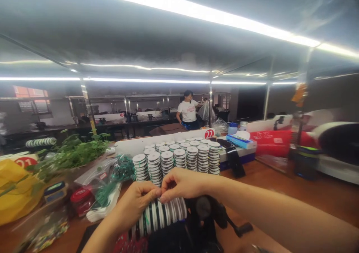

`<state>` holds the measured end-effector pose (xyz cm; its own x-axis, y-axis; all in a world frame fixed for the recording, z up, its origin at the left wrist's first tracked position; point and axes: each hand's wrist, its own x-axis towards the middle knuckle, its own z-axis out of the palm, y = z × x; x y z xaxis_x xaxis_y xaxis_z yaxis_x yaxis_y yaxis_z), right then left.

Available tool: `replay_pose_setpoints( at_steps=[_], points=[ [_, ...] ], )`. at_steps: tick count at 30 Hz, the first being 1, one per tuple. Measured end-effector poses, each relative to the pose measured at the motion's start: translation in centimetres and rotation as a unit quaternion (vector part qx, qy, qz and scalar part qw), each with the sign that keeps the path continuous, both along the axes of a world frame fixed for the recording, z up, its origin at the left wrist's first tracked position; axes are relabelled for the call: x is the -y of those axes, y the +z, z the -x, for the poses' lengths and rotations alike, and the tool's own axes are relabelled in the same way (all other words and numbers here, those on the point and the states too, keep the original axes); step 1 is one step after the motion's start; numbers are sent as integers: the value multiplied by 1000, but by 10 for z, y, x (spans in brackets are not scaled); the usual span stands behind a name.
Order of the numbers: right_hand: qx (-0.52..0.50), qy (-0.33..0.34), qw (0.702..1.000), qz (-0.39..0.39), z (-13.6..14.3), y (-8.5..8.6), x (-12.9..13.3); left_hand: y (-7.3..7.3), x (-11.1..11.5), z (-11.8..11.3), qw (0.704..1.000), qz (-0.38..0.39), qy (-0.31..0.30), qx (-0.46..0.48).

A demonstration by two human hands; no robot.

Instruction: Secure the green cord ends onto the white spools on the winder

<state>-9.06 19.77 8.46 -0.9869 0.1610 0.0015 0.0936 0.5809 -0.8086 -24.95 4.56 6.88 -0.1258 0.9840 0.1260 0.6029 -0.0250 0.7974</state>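
Spools in a row [162, 215], white with dark gaps, sit low at centre on a black device [202, 223]. I see my left hand [134, 204] pinching down on the row's top edge, fingers closed on it. My right hand [182, 184] meets it there, fingertips pinched at the same spot. Left of them, a clear bag [97, 176] holds green cord. Further back on the wooden surface [280, 185], I note stacks of white spools [179, 157] standing in columns. Beyond, a person in a white shirt [188, 113] holds a plastic bag.
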Motion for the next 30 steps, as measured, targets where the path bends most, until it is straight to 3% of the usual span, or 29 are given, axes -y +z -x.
replay_pose_setpoints(
  at_steps=[5,10,15,30],
  points=[
    [-12,-30,999,4,-5,1,9,1,-1,-2,1000,0,3,3],
    [-21,-26,998,-47,-6,3,13,0,-1,-1,1000,-1,-1,4],
    [-14,-28,999,-42,-6,2,10,0,0,-2,1000,1,6,9],
    [6,32,997,-66,-3,8,7,1,0,-4,1000,3,12,-3]
  ],
)
